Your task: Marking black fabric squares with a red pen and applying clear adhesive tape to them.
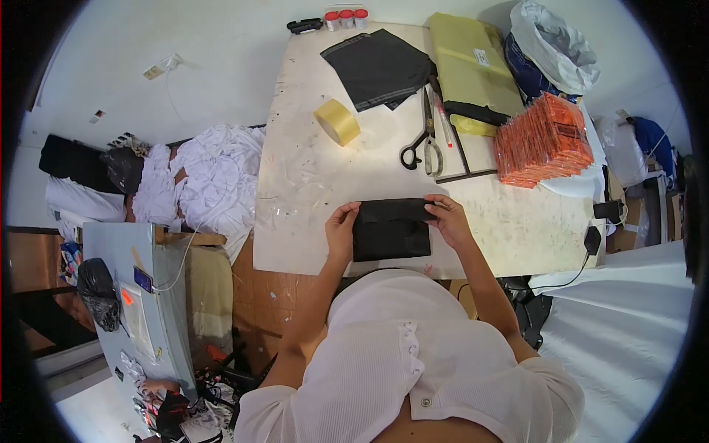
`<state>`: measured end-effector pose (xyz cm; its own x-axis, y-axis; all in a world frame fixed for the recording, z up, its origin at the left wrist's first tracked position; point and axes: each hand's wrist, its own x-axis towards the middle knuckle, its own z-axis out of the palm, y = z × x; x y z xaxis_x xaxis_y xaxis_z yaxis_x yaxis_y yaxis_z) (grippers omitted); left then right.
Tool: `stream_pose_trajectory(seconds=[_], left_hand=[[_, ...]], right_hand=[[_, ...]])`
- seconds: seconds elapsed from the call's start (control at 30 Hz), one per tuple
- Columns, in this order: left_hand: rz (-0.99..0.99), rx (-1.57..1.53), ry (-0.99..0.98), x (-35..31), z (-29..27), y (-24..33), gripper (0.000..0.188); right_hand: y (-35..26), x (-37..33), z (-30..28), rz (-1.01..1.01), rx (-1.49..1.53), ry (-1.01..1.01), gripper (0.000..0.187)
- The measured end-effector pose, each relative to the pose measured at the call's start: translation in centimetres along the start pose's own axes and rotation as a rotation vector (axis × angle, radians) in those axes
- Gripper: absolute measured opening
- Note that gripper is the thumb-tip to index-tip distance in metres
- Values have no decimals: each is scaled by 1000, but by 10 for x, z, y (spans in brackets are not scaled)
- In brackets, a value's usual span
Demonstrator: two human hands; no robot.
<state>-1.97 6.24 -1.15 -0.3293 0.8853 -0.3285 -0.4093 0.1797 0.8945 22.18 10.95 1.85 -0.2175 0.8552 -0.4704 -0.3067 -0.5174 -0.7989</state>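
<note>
A black plastic mailing bag (391,240) lies at the near edge of the white table, its top part folded over toward me. My left hand (342,229) pinches the upper left corner of the fold. At the opposite upper corner, my right hand (449,219) grips the bag between thumb and fingers. Beyond it, a roll of yellowish tape (337,122) stands on the left. Large scissors (426,140) with dark handles rest farther right, beside a red-tipped pen (444,125). More flat black mailing bags (380,68) are piled toward the back.
Orange packets in clear plastic (543,144) form a stack at the right. A black tape dispenser (465,140) is next to them. Yellow wrapped packages (473,59) and a white bag (554,48) stand behind. White cloth (218,170) heaps left of the table (295,214); a grey side table (140,295) is lower left.
</note>
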Motion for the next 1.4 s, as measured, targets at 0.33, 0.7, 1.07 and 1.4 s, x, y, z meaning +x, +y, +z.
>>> stream_pose_trajectory(seconds=[0.33,0.7,1.07,1.4], left_hand=[[306,312,-53,4,-2,-7,18],[386,524,-125,-1,0,13,22],[798,1461,-525,-47,39,20,72],[756,1579,-554,-51,27,17,79]], right_hand=[[17,-4,-3,-175,-309,6,27],[17,-4,-2,-255,-412,23,35],[25,-4,-7,-318,-456,37,34],[18,-7,-3,-277,-388,53,34]])
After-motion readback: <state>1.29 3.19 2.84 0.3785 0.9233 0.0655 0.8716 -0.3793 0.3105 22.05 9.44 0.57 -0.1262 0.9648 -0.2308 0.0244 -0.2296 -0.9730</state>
